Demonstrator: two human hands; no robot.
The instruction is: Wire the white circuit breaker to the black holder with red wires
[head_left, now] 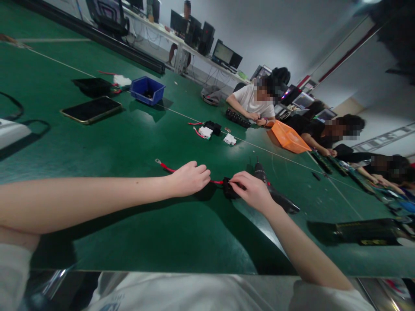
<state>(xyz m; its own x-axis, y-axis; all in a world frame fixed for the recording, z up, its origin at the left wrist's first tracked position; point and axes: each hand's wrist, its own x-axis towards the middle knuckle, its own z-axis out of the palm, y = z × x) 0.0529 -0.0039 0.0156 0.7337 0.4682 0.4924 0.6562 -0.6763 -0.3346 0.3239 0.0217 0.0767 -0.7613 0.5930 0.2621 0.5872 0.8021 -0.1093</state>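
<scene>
My left hand (189,178) is closed around a red wire (166,167) that ends in a metal lug at its far left tip. The wire runs right into a small black component (228,189) lying on the green table (129,142). My right hand (251,188) pinches that black component with fingers pressed together. A black electric screwdriver (275,196) lies on the table just behind my right hand.
Further back lie white and black parts with red wires (207,128), a blue bin (147,90), a phone (90,109), a black tray (92,85) and an orange bin (288,137). Several people sit working along the right side. A long black part (366,231) lies at right.
</scene>
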